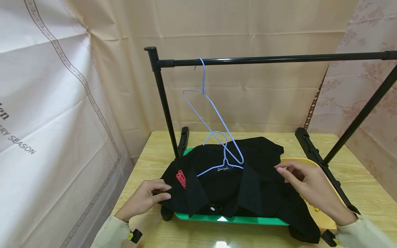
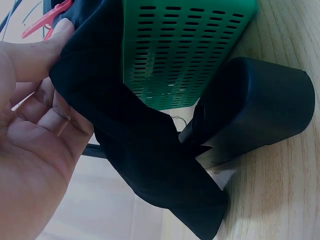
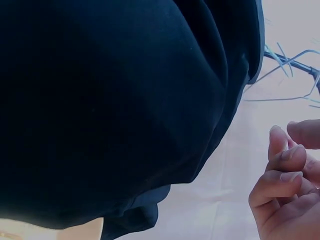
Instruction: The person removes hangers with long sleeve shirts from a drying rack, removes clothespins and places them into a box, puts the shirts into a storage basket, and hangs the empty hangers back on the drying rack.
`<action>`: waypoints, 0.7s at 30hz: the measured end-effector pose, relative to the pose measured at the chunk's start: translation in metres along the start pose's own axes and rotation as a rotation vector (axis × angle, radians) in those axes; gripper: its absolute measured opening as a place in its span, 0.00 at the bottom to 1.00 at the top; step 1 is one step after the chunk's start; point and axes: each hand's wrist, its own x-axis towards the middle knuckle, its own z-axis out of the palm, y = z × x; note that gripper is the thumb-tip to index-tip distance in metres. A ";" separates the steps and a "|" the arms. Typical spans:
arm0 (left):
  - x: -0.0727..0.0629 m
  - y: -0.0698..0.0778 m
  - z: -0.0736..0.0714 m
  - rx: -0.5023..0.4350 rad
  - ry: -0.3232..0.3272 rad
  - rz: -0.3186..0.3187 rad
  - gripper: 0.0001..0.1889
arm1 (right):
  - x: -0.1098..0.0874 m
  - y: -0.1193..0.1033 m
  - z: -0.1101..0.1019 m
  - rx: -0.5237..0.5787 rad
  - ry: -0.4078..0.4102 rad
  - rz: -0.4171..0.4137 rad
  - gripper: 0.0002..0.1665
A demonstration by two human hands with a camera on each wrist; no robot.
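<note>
A black collared shirt [image 1: 220, 193] lies spread over a green basket [image 1: 235, 220]. Its collar frames the shoulders of a blue hanger [image 1: 214, 168], whose hook sticks up out of the neck. On the left shoulder of the shirt is a red clothespin [image 1: 181, 179]. My left hand [image 1: 148, 197] pinches the shirt's left edge between thumb and fingers; in the left wrist view the sleeve [image 2: 140, 145] hangs down beside the basket. Over the shirt's right side my right hand [image 1: 313, 182] is raised, fingers loosely bent, with nothing between them.
A second blue hanger [image 1: 221, 117] hangs from the black rack's rod [image 1: 263, 60], overlapping the shirt in the head view. The rack's feet [image 1: 183, 141] stand on the wooden table [image 1: 149, 162]. A yellow container [image 1: 299, 160] sits at the right, partly under the shirt. Curtains surround the table.
</note>
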 end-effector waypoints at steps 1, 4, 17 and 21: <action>0.000 0.000 0.000 0.002 0.001 -0.001 0.08 | 0.000 -0.001 0.000 -0.002 -0.004 0.001 0.09; 0.000 -0.002 0.001 0.004 0.003 -0.001 0.08 | 0.001 -0.003 0.001 -0.013 -0.024 0.008 0.09; -0.001 -0.002 0.001 0.004 0.008 -0.003 0.07 | 0.004 -0.017 0.007 0.017 -0.043 -0.062 0.09; -0.001 -0.001 0.001 0.003 0.007 -0.013 0.07 | 0.006 -0.020 0.010 0.040 -0.041 -0.090 0.11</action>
